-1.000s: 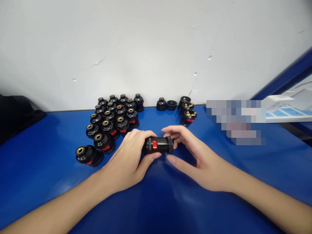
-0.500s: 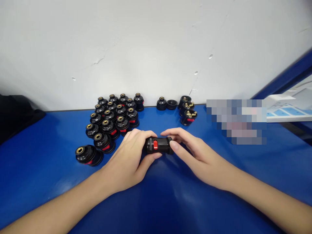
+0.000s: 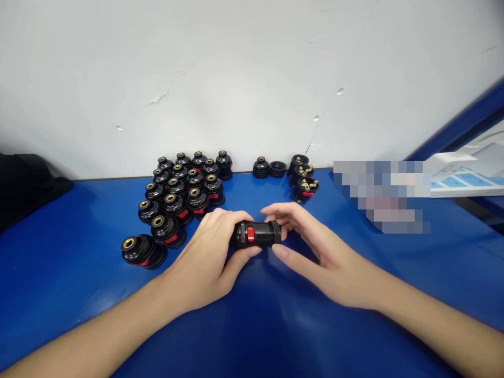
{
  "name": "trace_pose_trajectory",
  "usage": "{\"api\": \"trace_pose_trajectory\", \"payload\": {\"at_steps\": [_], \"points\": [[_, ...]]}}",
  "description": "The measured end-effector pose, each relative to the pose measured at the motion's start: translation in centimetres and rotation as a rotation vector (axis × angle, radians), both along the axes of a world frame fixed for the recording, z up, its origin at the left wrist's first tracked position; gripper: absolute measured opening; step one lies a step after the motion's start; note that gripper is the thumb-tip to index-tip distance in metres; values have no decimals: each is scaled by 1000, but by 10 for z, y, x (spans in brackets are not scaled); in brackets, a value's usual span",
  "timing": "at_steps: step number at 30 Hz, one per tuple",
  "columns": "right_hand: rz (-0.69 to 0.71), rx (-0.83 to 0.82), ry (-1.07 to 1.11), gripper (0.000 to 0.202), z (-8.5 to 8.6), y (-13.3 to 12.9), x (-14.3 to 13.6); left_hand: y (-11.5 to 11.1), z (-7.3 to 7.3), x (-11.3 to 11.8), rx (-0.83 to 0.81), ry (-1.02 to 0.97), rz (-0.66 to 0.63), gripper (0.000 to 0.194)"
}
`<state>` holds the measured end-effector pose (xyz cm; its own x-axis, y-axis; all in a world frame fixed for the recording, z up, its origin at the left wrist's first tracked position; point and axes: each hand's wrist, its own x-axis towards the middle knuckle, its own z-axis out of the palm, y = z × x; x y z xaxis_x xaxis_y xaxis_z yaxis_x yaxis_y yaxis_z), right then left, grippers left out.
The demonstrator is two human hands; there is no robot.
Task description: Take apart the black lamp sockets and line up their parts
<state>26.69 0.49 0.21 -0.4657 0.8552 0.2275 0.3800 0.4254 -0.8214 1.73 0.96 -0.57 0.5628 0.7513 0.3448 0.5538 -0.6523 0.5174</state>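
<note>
My left hand (image 3: 214, 252) is closed around a black lamp socket (image 3: 262, 234) with a red switch, held lying sideways just above the blue table. Its thumb is below the socket and its fingers wrap over the far side. At the socket's right end is a black ring (image 3: 276, 233). My right hand (image 3: 315, 247) curves loosely about that end, thumb and index finger apart. The thumb tip is by the ring's lower edge, and other fingertips show behind the ring; whether they touch it I cannot tell.
Several upright black lamp sockets (image 3: 179, 206) stand in rows to the left. By the wall are a black socket cap (image 3: 260, 167), a loose black ring (image 3: 277, 168) and several open socket bodies (image 3: 305, 190) with brass contacts. A pixelated patch (image 3: 386, 194) covers something at right.
My right thumb has slid down off the ring's front to its lower edge, so more of the ring shows. My left hand and the lamp socket have stayed put.
</note>
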Motion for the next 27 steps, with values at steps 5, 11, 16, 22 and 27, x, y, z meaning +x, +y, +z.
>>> {"api": "trace_pose_trajectory", "payload": {"at_steps": [5, 11, 16, 22, 27], "points": [[-17, -65, -33, 30, 3, -1, -1, 0, 0, 0, 2, 4, -2, 27], [-7, -33, -32, 32, 1, 0, -1, -1, 1, 0, -3, 2, -1, 27], [6, -61, -26, 30, 1, 0, 1, -1, 2, 0, 2, 6, -10, 27], [-1, -32, -51, 33, 2, -2, 0, -1, 2, 0, 9, 0, -7, 27], [3, -36, -47, 32, 1, -1, 1, -1, 0, 0, 4, 11, -9, 28]]}}
